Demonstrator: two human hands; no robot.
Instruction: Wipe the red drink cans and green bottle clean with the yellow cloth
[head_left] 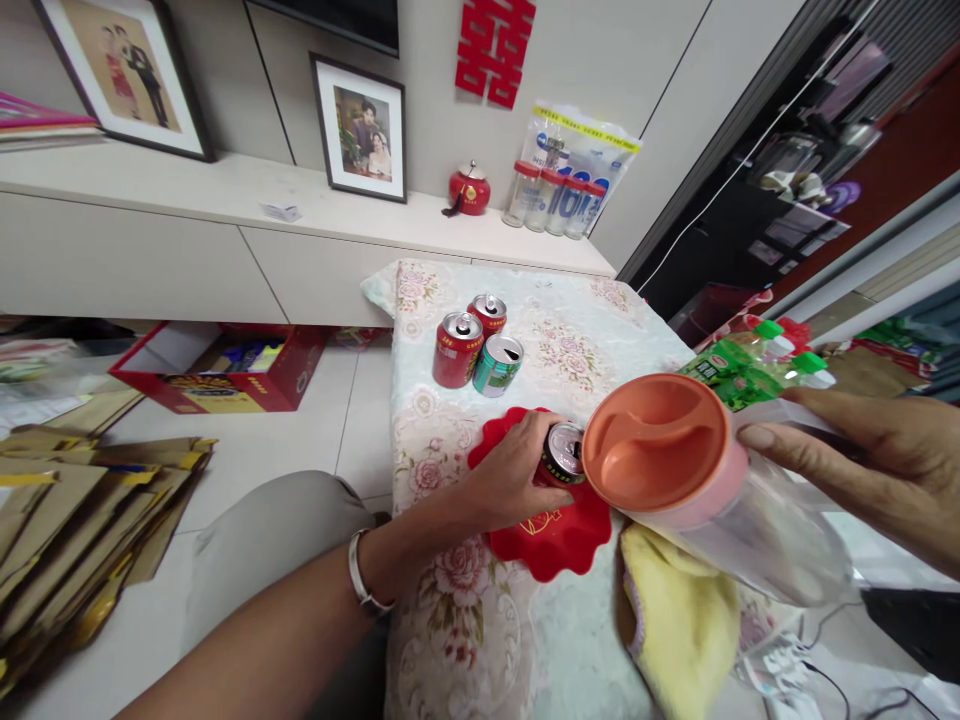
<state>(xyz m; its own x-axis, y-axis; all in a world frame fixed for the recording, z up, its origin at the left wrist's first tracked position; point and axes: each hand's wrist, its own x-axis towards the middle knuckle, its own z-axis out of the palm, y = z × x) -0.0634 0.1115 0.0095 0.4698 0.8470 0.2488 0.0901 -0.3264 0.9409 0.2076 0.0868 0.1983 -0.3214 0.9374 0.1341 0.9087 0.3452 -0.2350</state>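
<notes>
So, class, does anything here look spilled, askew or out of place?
No spill shows. The cardboard heaped loosely on the floor at left looks untidy; the pitcher is tilted, but the right hand holds it, so that seems deliberate.

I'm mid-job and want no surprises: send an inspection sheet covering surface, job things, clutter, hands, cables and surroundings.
Surface: floral tablecloth; red scalloped tray on it.
Job's things: can at the tray, base hidden; pitcher with orange lid, tilted toward the can.
Clutter: two red cans and green can beyond the tray; yellow cloth beside it.
Hands: left hand around the can; right hand gripping the pitcher.
Cables: white cord upper right; thin cables lower right.
Surroundings: flattened cardboard at left; framed pictures behind.
</notes>
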